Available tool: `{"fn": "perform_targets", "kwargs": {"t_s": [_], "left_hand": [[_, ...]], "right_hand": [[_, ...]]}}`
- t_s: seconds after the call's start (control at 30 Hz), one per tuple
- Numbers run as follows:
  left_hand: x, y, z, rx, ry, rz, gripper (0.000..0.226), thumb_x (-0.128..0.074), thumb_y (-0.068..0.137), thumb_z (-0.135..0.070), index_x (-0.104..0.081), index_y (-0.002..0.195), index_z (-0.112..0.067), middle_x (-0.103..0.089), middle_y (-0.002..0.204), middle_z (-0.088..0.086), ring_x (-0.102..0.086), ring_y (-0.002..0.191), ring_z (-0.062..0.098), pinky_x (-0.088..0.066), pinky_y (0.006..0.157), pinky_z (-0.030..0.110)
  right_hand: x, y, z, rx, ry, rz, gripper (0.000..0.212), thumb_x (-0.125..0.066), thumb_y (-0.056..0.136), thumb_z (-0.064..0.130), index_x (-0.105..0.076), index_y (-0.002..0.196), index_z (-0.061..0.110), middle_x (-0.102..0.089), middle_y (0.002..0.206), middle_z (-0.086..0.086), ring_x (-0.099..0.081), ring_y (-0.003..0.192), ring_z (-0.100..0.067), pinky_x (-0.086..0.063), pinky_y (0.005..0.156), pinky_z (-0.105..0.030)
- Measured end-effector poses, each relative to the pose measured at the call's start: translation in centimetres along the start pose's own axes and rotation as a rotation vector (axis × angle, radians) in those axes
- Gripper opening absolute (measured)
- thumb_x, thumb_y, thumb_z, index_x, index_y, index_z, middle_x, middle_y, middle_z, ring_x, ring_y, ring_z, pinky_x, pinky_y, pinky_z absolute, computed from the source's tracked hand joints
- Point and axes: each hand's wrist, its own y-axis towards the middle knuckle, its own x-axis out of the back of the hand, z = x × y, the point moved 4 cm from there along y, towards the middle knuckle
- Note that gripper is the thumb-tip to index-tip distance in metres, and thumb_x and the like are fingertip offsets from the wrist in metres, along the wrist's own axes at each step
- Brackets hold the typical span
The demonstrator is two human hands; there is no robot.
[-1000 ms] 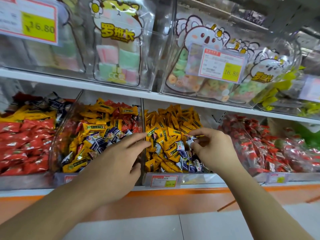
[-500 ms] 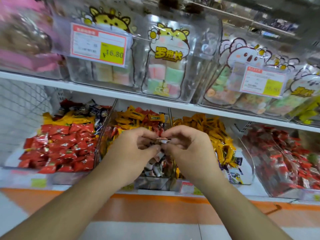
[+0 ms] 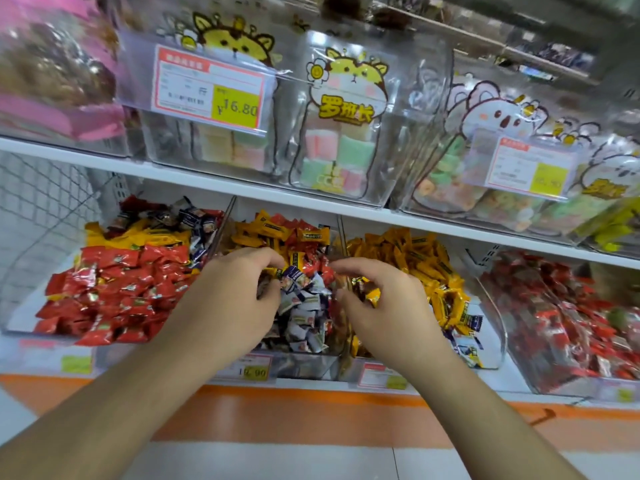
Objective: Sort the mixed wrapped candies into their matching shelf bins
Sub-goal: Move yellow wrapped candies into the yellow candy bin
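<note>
A blue-white wrapped candy (image 3: 294,277) is sitting atop the middle bin (image 3: 298,367), just beside the left hand (image 3: 228,303) curled fingertips, nearer it than the right hand (image 3: 388,306). Both hands are hovering apart, loosely curled; the right is pinching a yellow candy (image 3: 372,295).

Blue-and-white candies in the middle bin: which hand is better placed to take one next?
Left. The left hand hovers over the blue-and-white candies, its fingers curled beside one. The right hand sits by the divider and seems to hold a yellow candy.
</note>
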Motion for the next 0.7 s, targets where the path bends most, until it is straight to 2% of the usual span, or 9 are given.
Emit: {"fn": "perform_targets", "kwargs": {"t_s": [0.1,0.2,0.3,0.4,0.47,0.53,0.57,0.63,0.7], "left_hand": [[-1.7,-0.3,-1.4,-0.102,-0.010,0.063,0.033,-0.059,0.101,-0.028,-0.060,0.133,-0.037,-0.055,0.135,-0.024,-0.054,0.084,-0.011,-0.039,0.068,0.000],[-4.1,-0.8,-3.0,-0.226,-0.013,0.157,0.043,-0.053,0.103,-0.034,-0.047,0.145,-0.044,-0.040,0.146,-0.033,-0.042,0.128,-0.010,-0.033,0.103,0.008],[-6.2,-1.2,-4.1,-0.279,-0.014,0.244,0.054,-0.047,0.105,-0.041,-0.028,0.155,-0.050,-0.016,0.158,-0.039,-0.027,0.142,-0.010,-0.028,0.113,0.015],[-7.6,-1.5,-4.6,-0.289,-0.020,0.279,0.058,-0.047,0.105,-0.043,-0.020,0.156,-0.054,0.000,0.159,-0.042,-0.026,0.144,-0.008,-0.034,0.111,0.020],[-8.2,-1.6,-4.7,-0.290,-0.003,0.264,0.059,-0.048,0.105,-0.043,-0.022,0.156,-0.053,0.004,0.159,-0.042,-0.033,0.141,-0.007,-0.034,0.106,0.017],[-8.4,-1.5,-4.7,-0.299,0.017,0.244,0.058,-0.049,0.104,-0.041,-0.025,0.156,-0.052,0.004,0.159,-0.043,-0.033,0.140,-0.009,-0.027,0.100,0.008],[-8.4,-1.4,-4.7,-0.300,0.024,0.242,0.058,-0.050,0.104,-0.041,-0.026,0.155,-0.052,0.004,0.158,-0.044,-0.033,0.139,-0.010,-0.025,0.095,0.004],[-8.5,-1.3,-4.6,-0.299,0.041,0.246,0.058,-0.051,0.104,-0.040,-0.027,0.155,-0.053,0.005,0.157,-0.045,-0.035,0.137,-0.010,-0.025,0.089,0.001],[-8.5,-1.4,-4.6,-0.292,0.059,0.261,0.059,-0.051,0.103,-0.039,-0.026,0.154,-0.053,0.006,0.156,-0.045,-0.038,0.132,-0.011,-0.026,0.088,0.001]], "right_hand": [[2.3,-0.6,-3.7,-0.107,-0.050,-0.057,0.037,-0.068,0.096,0.012,-0.069,0.125,0.035,-0.067,0.118,0.022,-0.059,0.105,0.007,-0.035,0.077,0.006],[4.5,-1.5,-8.0,-0.232,-0.141,-0.070,0.041,-0.067,0.093,0.004,-0.069,0.125,0.028,-0.069,0.111,0.017,-0.065,0.107,-0.007,-0.040,0.078,-0.010],[5.4,-2.2,-10.9,-0.303,-0.211,0.061,0.040,-0.071,0.094,0.012,-0.066,0.130,0.028,-0.064,0.105,0.010,-0.063,0.104,-0.015,-0.039,0.077,-0.022],[5.4,-2.3,-12.4,-0.335,-0.232,0.211,0.051,-0.075,0.093,0.029,-0.059,0.140,0.036,-0.067,0.120,0.006,-0.059,0.103,-0.014,-0.041,0.081,-0.025],[5.0,-2.0,-13.1,-0.327,-0.260,0.282,0.060,-0.077,0.091,0.032,-0.054,0.146,0.039,-0.064,0.132,0.007,-0.059,0.114,-0.015,-0.042,0.086,-0.024],[4.6,-1.5,-13.9,-0.298,-0.283,0.300,0.065,-0.076,0.092,0.028,-0.050,0.149,0.040,-0.058,0.143,0.005,-0.056,0.128,-0.019,-0.045,0.095,-0.026],[4.4,-1.2,-14.2,-0.281,-0.299,0.305,0.065,-0.073,0.092,0.023,-0.050,0.149,0.040,-0.056,0.143,0.004,-0.055,0.129,-0.020,-0.045,0.097,-0.027],[4.1,-0.8,-15.0,-0.270,-0.345,0.319,0.066,-0.068,0.089,0.015,-0.051,0.148,0.042,-0.052,0.129,0.004,-0.056,0.120,-0.020,-0.044,0.091,-0.025],[3.9,-0.6,-15.4,-0.277,-0.373,0.336,0.069,-0.070,0.087,0.017,-0.051,0.146,0.046,-0.044,0.119,0.007,-0.055,0.111,-0.018,-0.047,0.090,-0.027]]}}
